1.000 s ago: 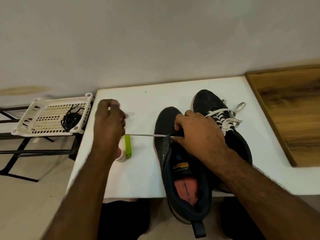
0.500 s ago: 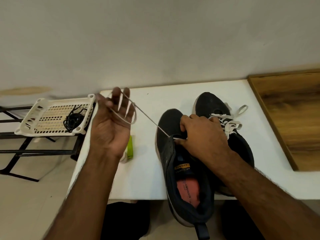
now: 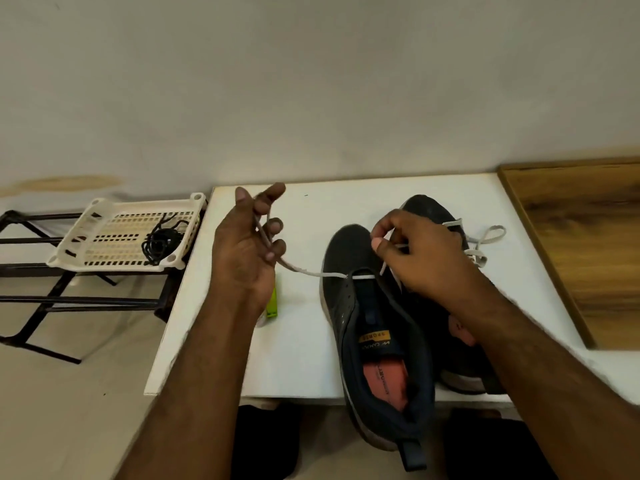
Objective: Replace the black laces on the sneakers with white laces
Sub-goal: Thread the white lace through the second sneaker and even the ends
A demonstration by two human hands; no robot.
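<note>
Basket (image 3: 104,233) holding black laces (image 3: 161,242)

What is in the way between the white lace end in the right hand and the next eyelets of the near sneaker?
Nothing visible blocks it. The right hand pinches one end of the white lace just above the near sneaker, whose tongue area lies open. The left hand holds the other end off to the side.

head cam | looks forward-down | close over table (image 3: 298,358) | single view
</note>
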